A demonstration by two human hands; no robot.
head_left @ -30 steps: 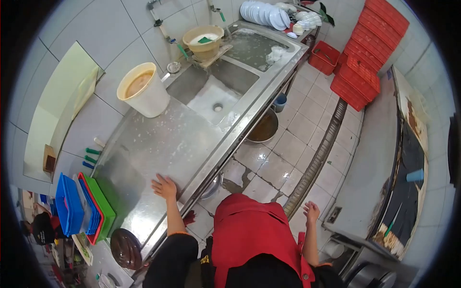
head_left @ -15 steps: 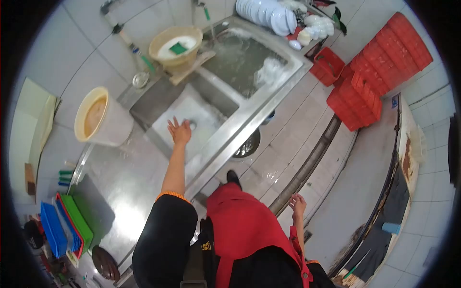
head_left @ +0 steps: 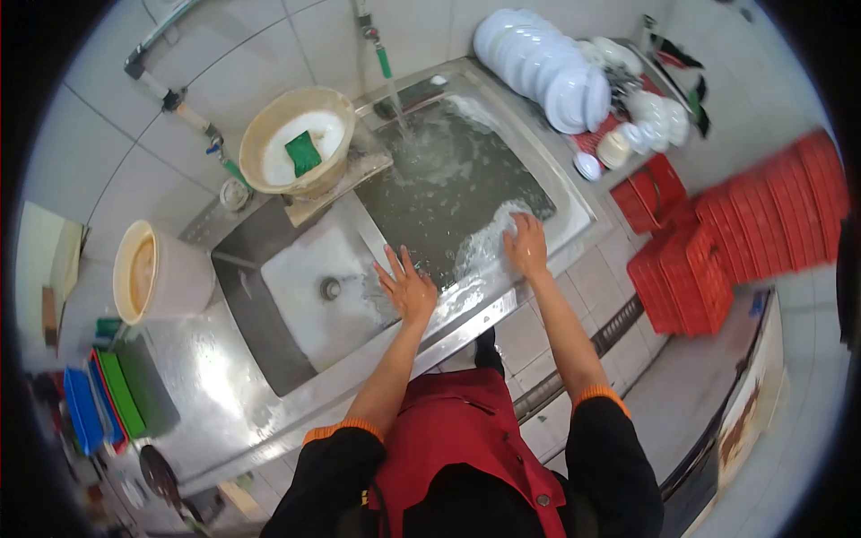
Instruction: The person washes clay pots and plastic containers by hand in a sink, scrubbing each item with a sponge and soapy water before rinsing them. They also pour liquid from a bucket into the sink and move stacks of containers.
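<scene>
My left hand [head_left: 410, 291], fingers spread, hovers over the divider between the two sink basins, near the front rim. Nothing is in it. My right hand [head_left: 527, 245] is at the front right of the water-filled basin [head_left: 430, 197], beside white foam [head_left: 484, 238]. Its fingers are extended and slightly apart, with no object showing in them. Water runs from a tap [head_left: 384, 61] into that basin. In the left basin [head_left: 269, 345], white suds [head_left: 296, 260] surround a round drain [head_left: 330, 288].
Behind the sink, a beige tub [head_left: 256, 152] of suds holds a green scouring pad [head_left: 303, 154]. A white bucket [head_left: 179, 278] stands left. White plates [head_left: 538, 63] and bowls line the back right. Red crates [head_left: 762, 224] are stacked right; coloured trays [head_left: 121, 394] stand left.
My left hand has moved from above the left basin's drain to the divider. My right hand has come from my side to the filled basin. The view has shifted.
</scene>
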